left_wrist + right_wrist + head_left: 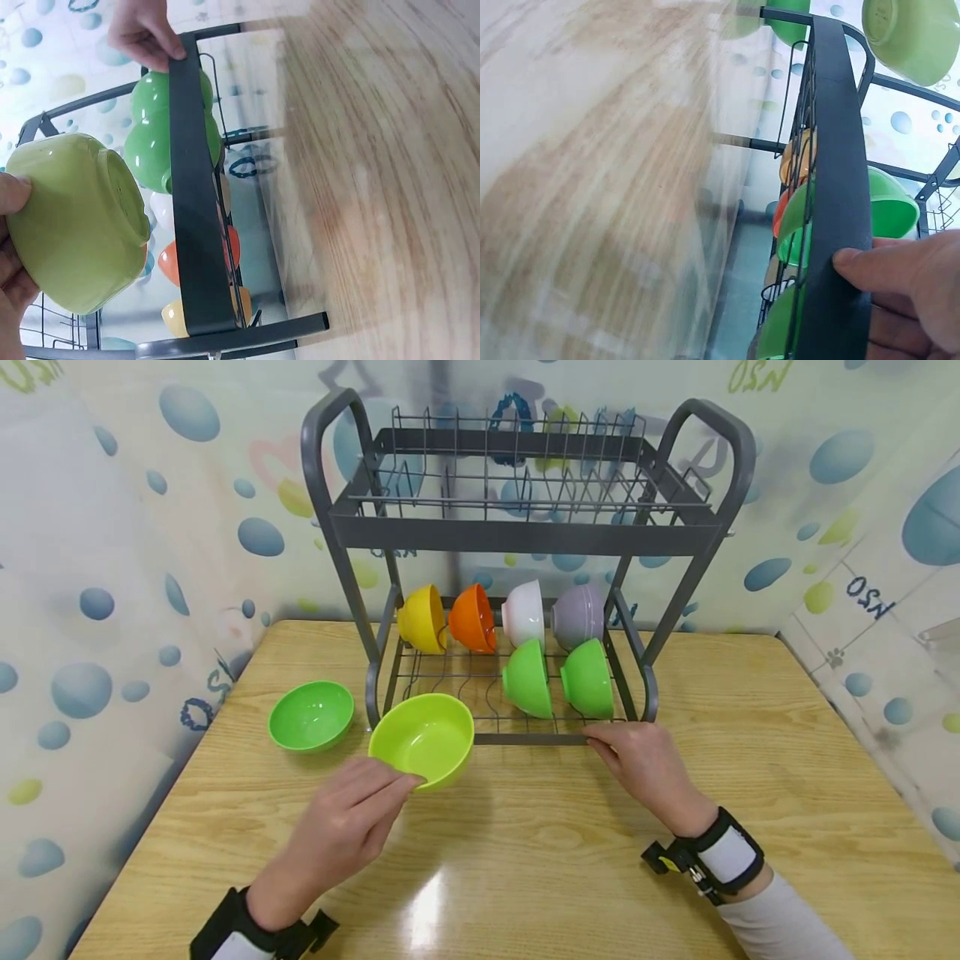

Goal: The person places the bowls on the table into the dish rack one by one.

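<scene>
My left hand (348,814) pinches the rim of a yellow-green bowl (423,739), held up in front of the left part of the rack's lower tier. The left wrist view shows this bowl's outer side and foot (124,195). With thumb and fingers, my right hand (641,764) grips the front bar (840,187) of the dark grey dish rack (525,537) near its right end. Two green bowls (527,679) stand tilted on their sides in the lower tier, just behind that hand. Behind them is a row of yellow (422,620), orange (472,619), white (524,613) and lavender (578,617) bowls.
Left of the rack, another green bowl (311,717) sits upright on the wooden table (540,852). The rack's upper tier (517,485) has wire dividers and curved side handles. A patterned wall covering (187,527) rises behind the table.
</scene>
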A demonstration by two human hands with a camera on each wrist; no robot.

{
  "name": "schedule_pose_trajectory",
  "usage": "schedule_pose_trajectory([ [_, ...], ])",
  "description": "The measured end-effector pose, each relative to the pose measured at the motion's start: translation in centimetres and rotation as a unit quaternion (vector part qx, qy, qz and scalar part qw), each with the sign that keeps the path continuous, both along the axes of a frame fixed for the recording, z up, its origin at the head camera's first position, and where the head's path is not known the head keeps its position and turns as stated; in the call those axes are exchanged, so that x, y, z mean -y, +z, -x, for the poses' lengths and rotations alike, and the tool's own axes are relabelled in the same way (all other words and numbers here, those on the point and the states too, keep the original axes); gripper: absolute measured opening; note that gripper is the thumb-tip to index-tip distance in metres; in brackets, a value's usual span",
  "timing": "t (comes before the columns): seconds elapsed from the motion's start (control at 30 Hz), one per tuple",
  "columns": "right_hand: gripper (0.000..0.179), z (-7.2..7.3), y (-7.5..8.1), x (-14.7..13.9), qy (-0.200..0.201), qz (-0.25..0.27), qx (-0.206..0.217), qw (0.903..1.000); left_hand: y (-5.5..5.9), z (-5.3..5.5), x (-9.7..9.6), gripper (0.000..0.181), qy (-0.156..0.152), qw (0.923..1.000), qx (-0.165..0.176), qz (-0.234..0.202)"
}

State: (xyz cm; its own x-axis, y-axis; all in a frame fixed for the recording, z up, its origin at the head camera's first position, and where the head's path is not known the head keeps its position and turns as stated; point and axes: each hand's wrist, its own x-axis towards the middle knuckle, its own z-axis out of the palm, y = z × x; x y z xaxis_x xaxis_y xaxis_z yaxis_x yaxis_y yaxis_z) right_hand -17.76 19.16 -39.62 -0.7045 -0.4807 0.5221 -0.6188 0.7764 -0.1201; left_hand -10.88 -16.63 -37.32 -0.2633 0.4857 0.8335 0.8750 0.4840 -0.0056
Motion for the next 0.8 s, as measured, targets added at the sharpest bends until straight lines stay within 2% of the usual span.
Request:
schedule_pose_trajectory([
  [0.2, 0.014, 0.0, 0.9, 0.1, 0.021, -0.008, -0.007, 0.9997, -0.2, -0.1, -0.5, 0.025, -0.006, 0.9997, 0.014, 0.017],
  [0.37, 0.028, -0.2, 2.6, 0.6, 0.069, 0.008, -0.025, 0.9973, -0.4, -0.2, -0.9, 0.023, -0.01, 0.9989, 0.034, 0.029],
  [0.47, 0.039, -0.6, 3.9, 1.3, 0.107, 0.0, -0.035, 0.9936, -0.6, -0.1, -1.1, 0.023, -0.017, 0.9987, 0.034, 0.035],
  [0.63, 0.054, -1.6, 5.6, 2.6, 0.193, -0.03, -0.045, 0.9797, -0.8, -0.1, -1.7, 0.024, -0.021, 0.9982, 0.02, 0.053],
  [0.8, 0.055, -2.4, 6.0, 3.9, 0.27, -0.043, -0.043, 0.9609, -1.1, -0.1, -2.1, 0.027, -0.025, 0.9973, 0.024, 0.065],
])
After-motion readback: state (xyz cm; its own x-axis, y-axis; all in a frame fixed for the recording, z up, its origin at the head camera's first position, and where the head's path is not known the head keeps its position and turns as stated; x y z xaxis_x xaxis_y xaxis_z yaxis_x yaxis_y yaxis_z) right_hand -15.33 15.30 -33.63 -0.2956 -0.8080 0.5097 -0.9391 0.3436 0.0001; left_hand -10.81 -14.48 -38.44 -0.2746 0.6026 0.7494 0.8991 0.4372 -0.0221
